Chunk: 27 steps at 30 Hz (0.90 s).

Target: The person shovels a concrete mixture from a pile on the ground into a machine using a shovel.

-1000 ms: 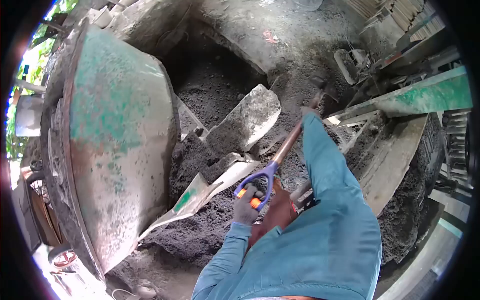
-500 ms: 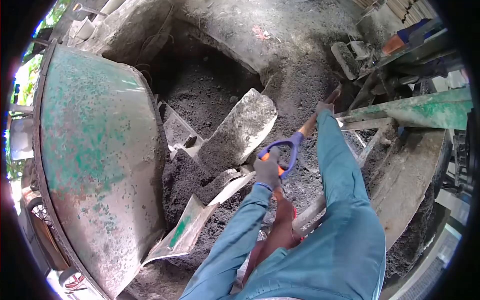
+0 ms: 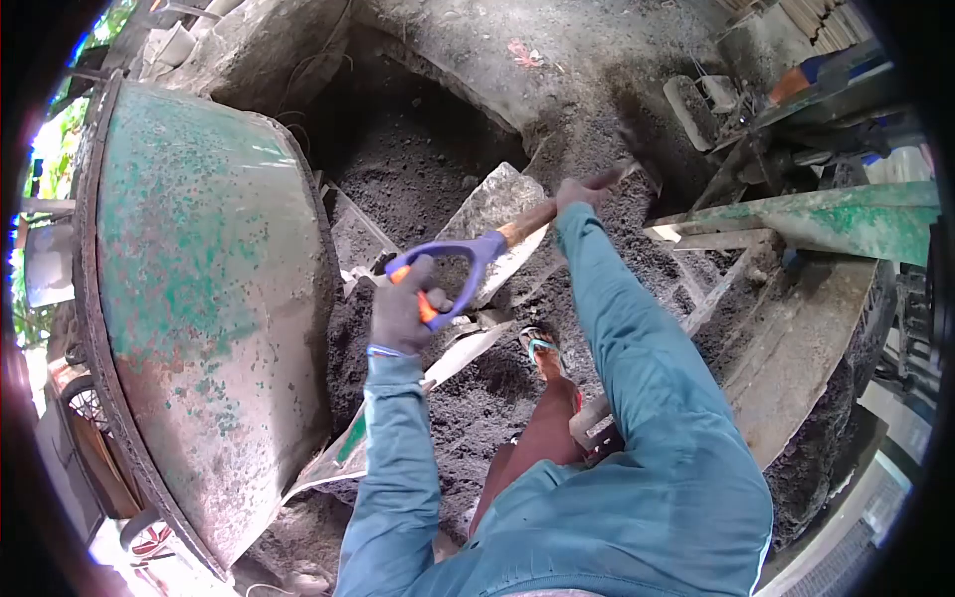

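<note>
A shovel with a purple D-shaped handle (image 3: 484,249) lies slanted across the middle of the view, its wooden shaft running up to the right. My gloved left hand (image 3: 403,310) is wrapped round the orange grip inside the D. Farther along, my right hand (image 3: 580,196) is closed round the shaft. The shovel's blade is dark and blurred against the soil beyond my right hand. Dark, crumbly soil (image 3: 477,413) surrounds my sandalled foot (image 3: 542,348). A pale stone slab (image 3: 502,199) rests behind the shaft.
A large, worn green metal tub (image 3: 214,328) stands at the left. At the right are a green beam (image 3: 826,214) and a sloping board (image 3: 801,348). Behind the slab is a dark hollow with loose soil (image 3: 413,149). A bent sheet (image 3: 343,453) lies beside the tub.
Since the middle frame, the shovel handle and my left hand have swung left and toward the slab. My right hand has moved left with the shaft, and more of my foot shows.
</note>
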Motion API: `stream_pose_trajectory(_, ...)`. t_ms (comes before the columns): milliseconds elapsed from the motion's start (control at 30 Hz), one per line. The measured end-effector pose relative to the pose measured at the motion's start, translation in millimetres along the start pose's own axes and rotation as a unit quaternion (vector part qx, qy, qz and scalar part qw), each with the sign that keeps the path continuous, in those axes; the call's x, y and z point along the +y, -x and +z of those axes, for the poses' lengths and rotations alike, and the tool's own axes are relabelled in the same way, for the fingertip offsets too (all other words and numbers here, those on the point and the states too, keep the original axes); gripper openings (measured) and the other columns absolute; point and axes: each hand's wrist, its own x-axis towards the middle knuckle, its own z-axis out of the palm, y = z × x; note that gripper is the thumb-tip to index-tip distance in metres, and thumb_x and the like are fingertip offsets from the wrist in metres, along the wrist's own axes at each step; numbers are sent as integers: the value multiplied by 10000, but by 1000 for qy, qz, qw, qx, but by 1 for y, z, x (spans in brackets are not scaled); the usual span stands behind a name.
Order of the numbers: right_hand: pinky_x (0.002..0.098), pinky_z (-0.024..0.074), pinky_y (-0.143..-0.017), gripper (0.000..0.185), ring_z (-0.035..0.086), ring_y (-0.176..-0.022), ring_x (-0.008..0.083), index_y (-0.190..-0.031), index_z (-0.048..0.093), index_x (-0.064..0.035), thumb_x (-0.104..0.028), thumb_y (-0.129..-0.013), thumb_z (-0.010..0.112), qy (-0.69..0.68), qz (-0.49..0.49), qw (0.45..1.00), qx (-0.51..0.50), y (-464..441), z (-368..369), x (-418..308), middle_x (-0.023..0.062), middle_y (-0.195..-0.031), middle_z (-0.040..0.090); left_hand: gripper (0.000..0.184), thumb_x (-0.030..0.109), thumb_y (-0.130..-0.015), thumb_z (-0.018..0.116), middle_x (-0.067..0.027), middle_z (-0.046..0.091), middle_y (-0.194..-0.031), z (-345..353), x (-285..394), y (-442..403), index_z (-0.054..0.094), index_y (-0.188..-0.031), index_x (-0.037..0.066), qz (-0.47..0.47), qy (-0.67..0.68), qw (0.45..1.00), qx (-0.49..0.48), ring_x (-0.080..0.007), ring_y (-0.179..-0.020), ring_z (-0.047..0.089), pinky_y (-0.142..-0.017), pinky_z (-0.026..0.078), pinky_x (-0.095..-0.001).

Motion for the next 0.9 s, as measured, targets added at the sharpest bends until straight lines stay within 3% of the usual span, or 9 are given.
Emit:
stream_pose_trajectory(100,398,483,-985,663,621,-1130,382,-1253,534,99,-238,-699,667,-43,-74,996,-41,-62,-4,8,284,-1213,618,143,130,-893,673,-43,559,-643,10,-70,-13,578,-907,23,-66,53,996,23,-152,-484,575,-434,513,-297)
stream_pose_trajectory(233,398,496,-964,737,623,-1132,377,-1264,519,125,-315,-697,682,85,-119,989,-3,-139,-52,8,273,-1204,631,118,107,-876,679,-52,600,-664,57,-162,-29,591,-869,29,-96,176,980,-1,-165,-479,601,-434,513,-309)
stream_pose_trajectory(333,382,499,-975,746,621,-1138,371,-1293,511,117,-324,-714,676,132,-72,986,-69,-148,-87,15,276,-1246,607,113,85,-864,692,-60,627,-677,78,-185,-38,604,-847,16,-54,58,996,36,-167,-486,607,-426,481,-298)
stream_pose_trajectory(433,370,501,-986,738,618,-1139,378,-1298,506,125,-317,-731,670,95,38,993,-53,-125,-79,27,279,-1275,588,117,85,-861,695,-58,627,-676,52,-162,-51,617,-857,-2,-66,-35,997,30,-164,-486,605,-421,474,-299)
stream_pose_trajectory(467,440,552,-884,619,668,-1034,380,-1197,575,130,-329,-785,634,91,13,996,-6,-100,-70,28,281,-1168,643,105,64,-859,680,-59,621,-675,32,-158,-69,623,-878,-22,-35,-75,996,32,-151,-493,598,-426,470,-292)
stream_pose_trajectory(533,435,556,-879,611,672,-1013,361,-1214,538,140,-283,-785,641,-73,22,997,-8,-99,-23,43,268,-1171,636,157,80,-837,687,-62,623,-691,36,-66,-57,631,-913,-45,-1,-198,980,18,-127,-499,575,-449,474,-289)
stream_pose_trajectory(567,432,561,-873,628,672,-1003,350,-1246,496,144,-250,-783,648,-143,40,989,-13,-101,4,47,254,-1169,632,174,138,-891,635,-67,627,-727,17,-45,-77,628,-941,-30,-1,-256,967,-3,-145,-632,613,-556,521,-297)
stream_pose_trajectory(700,414,582,-800,690,675,-940,332,-1307,417,146,-200,-768,674,-386,180,895,-133,3,-34,-40,220,-1125,633,175,149,-885,650,-34,560,-631,46,47,-62,603,-928,-13,36,-225,973,-38,-136,-480,545,-457,468,-277)
stream_pose_trajectory(900,422,578,-807,668,679,-920,330,-1262,470,159,-230,-768,694,-211,99,971,-58,-20,-26,-42,216,-1084,647,173,167,-879,648,-19,542,-657,47,33,-48,572,-845,16,24,-161,986,-35,-117,-501,540,-457,473,-276)
